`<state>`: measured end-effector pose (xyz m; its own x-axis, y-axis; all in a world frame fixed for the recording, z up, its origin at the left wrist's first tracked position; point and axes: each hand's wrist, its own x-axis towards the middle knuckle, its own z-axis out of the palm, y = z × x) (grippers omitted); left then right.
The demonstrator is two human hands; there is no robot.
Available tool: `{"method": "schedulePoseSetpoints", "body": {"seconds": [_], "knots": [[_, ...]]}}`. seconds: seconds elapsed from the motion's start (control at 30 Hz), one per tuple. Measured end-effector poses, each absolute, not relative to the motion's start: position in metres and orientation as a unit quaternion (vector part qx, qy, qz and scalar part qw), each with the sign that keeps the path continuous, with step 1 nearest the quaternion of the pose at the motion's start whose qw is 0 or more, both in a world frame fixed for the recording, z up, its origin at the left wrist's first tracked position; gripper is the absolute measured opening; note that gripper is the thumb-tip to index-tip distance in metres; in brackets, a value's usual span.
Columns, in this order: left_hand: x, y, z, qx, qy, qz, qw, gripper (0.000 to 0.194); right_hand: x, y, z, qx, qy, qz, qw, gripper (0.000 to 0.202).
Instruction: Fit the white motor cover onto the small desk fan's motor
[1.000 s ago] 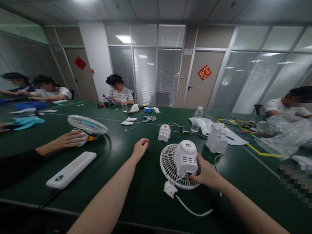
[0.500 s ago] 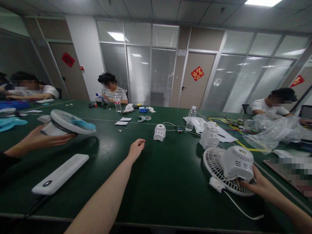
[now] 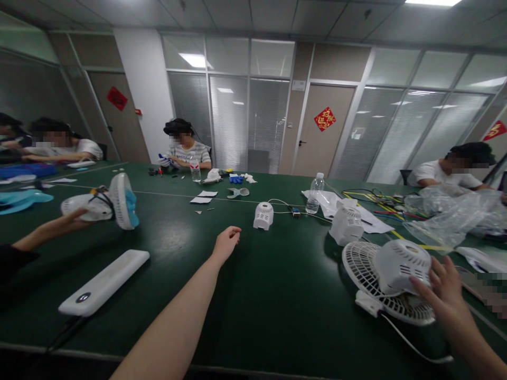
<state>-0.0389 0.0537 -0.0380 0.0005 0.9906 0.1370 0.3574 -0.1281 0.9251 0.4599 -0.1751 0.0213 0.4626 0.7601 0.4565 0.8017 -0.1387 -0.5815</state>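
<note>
Left hand [image 3: 226,245] loosely curled, closure indeterminable; a small white housing [image 3: 263,216] stands beyond it, to the right. White fan assembly [image 3: 392,274] lies immediately left of the right hand [image 3: 446,285], fingers spread apart; contact cannot be confirmed.

Fan [image 3: 402,266]: white. Table [image 3: 277,311] under it: dark green. Left of fan: white power bank [image 3: 105,282]; other fan [image 3: 119,203], white with light-blue blades [image 3: 131,207]. Beyond fan: white housing [image 3: 346,227], clear bottle [image 3: 315,196]; further back, dark-striped white shirt [image 3: 194,154], red-and-gold sign [image 3: 325,119].
</note>
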Motion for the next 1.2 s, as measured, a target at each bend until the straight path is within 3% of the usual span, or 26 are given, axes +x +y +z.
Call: {"method": "schedulePoseSetpoints", "body": {"seconds": [0.07, 0.13, 0.3, 0.6, 0.83, 1.2], "knots": [[-0.039, 0.055, -0.039, 0.612, 0.555, 0.437, 0.356, 0.027, 0.445, -0.167, 0.029, -0.769, -0.46, -0.028, 0.443, 0.114], [-0.038, 0.057, -0.04, 0.613, 0.557, 0.436, 0.352, 0.027, 0.435, -0.158, 0.036, -0.786, -0.437, -0.081, 0.43, 0.123], [-0.04, 0.061, -0.045, 0.614, 0.557, 0.435, 0.351, 0.026, 0.427, -0.149, 0.044, -0.798, -0.429, -0.159, 0.392, 0.108], [-0.041, 0.065, -0.049, 0.615, 0.549, 0.434, 0.363, 0.026, 0.417, -0.124, 0.106, -0.712, -0.472, -0.297, 0.427, 0.097], [-0.042, 0.064, -0.048, 0.615, 0.548, 0.435, 0.363, 0.026, 0.417, -0.028, 0.13, -0.731, -0.521, -0.251, 0.362, 0.086], [-0.04, 0.067, -0.046, 0.616, 0.562, 0.429, 0.347, 0.024, 0.43, 0.041, 0.097, -0.795, -0.54, -0.1, 0.258, 0.08]]}}
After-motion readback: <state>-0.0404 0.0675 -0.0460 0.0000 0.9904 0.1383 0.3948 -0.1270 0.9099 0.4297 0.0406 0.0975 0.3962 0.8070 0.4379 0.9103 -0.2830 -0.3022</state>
